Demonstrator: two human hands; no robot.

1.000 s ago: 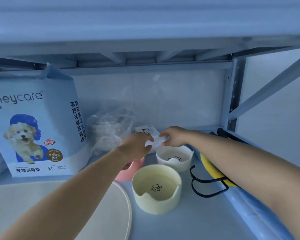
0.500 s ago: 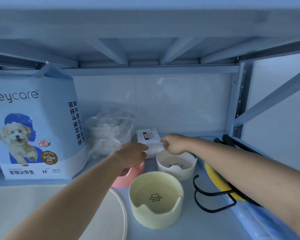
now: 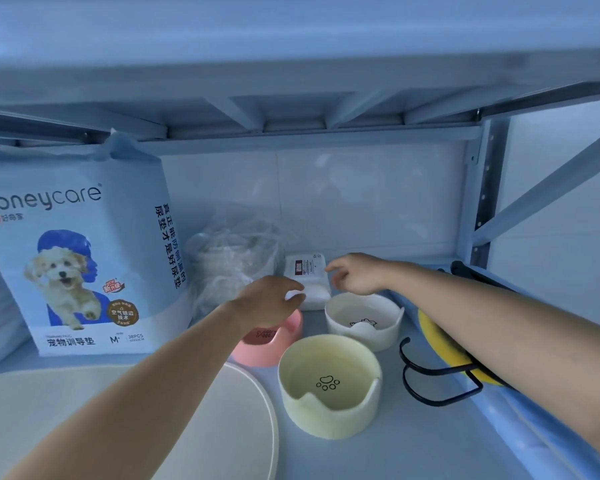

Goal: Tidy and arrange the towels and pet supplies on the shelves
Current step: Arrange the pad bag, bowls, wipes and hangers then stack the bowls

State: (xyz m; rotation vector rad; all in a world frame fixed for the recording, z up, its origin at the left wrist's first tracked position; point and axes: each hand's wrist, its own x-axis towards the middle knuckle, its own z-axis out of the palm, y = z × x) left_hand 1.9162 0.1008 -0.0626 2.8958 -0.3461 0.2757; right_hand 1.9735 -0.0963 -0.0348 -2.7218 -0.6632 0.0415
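A white pack of wipes [image 3: 305, 276] lies flat at the back of the shelf [image 3: 413, 445], behind the bowls. My left hand [image 3: 274, 299] reaches in over the pink bowl [image 3: 274, 344], and its fingertips touch the pack's front left corner. My right hand [image 3: 355, 273] hovers just right of the pack above the white bowl [image 3: 364, 320], fingers loosely spread and holding nothing.
A tall honeycare pad bag [image 3: 84, 244] stands at the left, with a clear plastic bag [image 3: 232, 265] beside it. A yellow paw-print bowl [image 3: 329, 386] and a round cream mat [image 3: 118, 427] sit in front. A black wire stand [image 3: 440, 386] holds a yellow dish [image 3: 437, 337] under my right forearm.
Both hands carried the pack to the back of the shelf and set it down. My right hand has let go of its right edge, and the camera has tilted up.
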